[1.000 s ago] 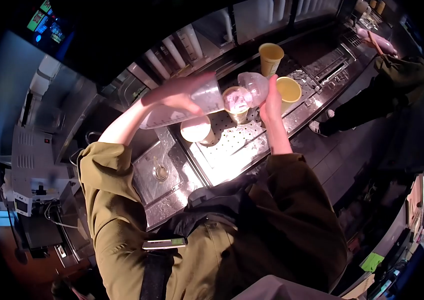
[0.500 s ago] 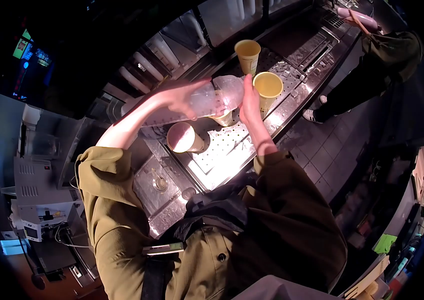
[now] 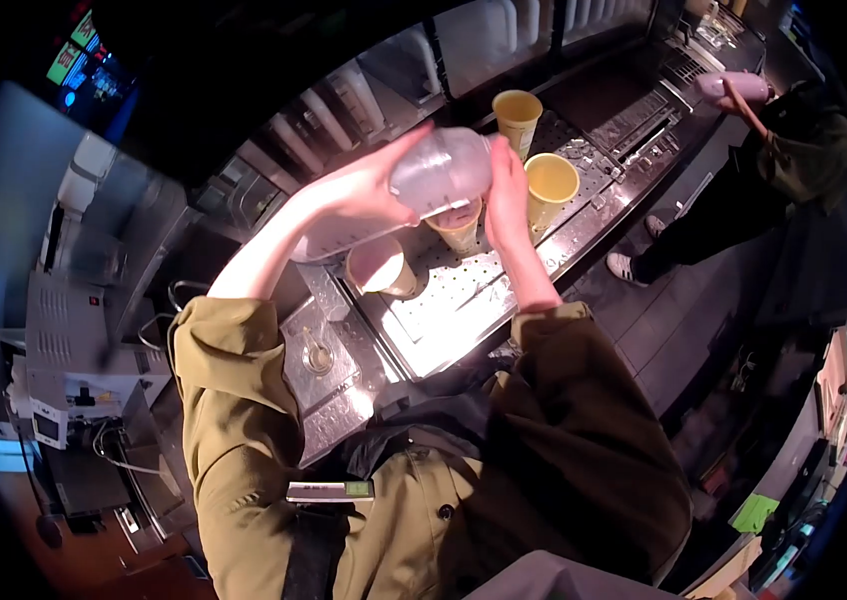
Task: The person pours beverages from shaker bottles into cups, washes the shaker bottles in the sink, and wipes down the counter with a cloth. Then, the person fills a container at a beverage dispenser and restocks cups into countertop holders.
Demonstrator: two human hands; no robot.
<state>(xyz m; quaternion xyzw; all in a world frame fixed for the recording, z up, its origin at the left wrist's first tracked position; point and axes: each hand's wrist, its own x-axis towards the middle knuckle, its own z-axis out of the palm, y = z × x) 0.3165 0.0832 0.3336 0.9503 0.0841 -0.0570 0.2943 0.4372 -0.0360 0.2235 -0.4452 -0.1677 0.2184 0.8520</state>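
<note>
My left hand (image 3: 369, 190) is wrapped round a translucent plastic shaker cup (image 3: 439, 170), which is tipped on its side above the counter. Against its far end my right hand (image 3: 508, 195) presses, fingers together. Just beneath stands a paper cup with pinkish contents (image 3: 458, 226), partly hidden by the shaker cup. A paper cup with a pale filling (image 3: 384, 268) is nearer me on the left. Two more paper cups, one at the back (image 3: 518, 118) and one beside my right hand (image 3: 551, 190), show yellow insides.
The cups stand on a perforated metal drip tray (image 3: 434, 325). To its left is a small sink with a drain (image 3: 319, 358). On the right, another person (image 3: 794, 150) holds a pink cylindrical object (image 3: 739, 88). A machine (image 3: 69, 330) stands at far left.
The shaker cup has turned in my hands, and more of the pinkish cup beneath it shows. My view has shifted slightly, so the cups appear lower and farther right.
</note>
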